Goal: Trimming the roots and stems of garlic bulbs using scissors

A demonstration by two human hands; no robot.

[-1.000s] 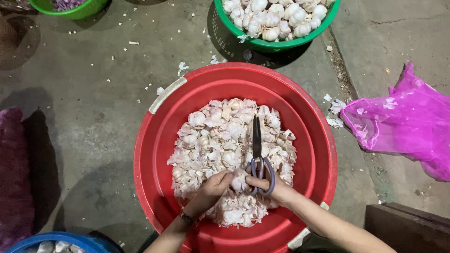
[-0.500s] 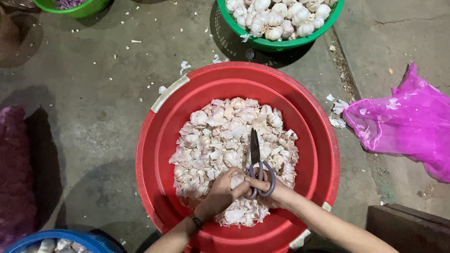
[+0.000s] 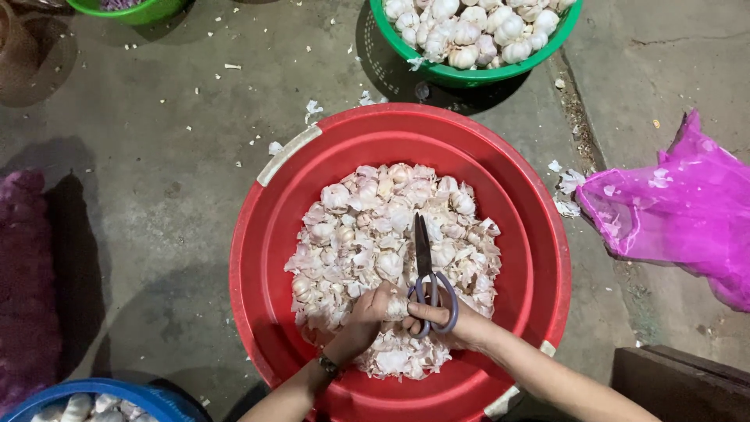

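Observation:
A big red tub (image 3: 273,234) on the concrete floor holds a heap of white garlic bulbs and papery skins (image 3: 375,227). My right hand (image 3: 453,324) grips grey-handled scissors (image 3: 426,273), blades closed and pointing away from me over the heap. My left hand (image 3: 371,309) is curled around a garlic bulb (image 3: 397,306) at the near side of the heap, touching my right hand's fingers. A watch or band shows on my left wrist.
A green basket of whole garlic bulbs (image 3: 469,31) stands beyond the tub. A magenta plastic bag (image 3: 680,211) lies right. A purple mesh sack (image 3: 27,289) lies left, a blue basket (image 3: 94,402) near left, another green tub (image 3: 133,8) far left. Skins litter the floor.
My left hand has closed on a bulb and drawn it toward my right hand. The scissors have shifted slightly, their tips still pointing away.

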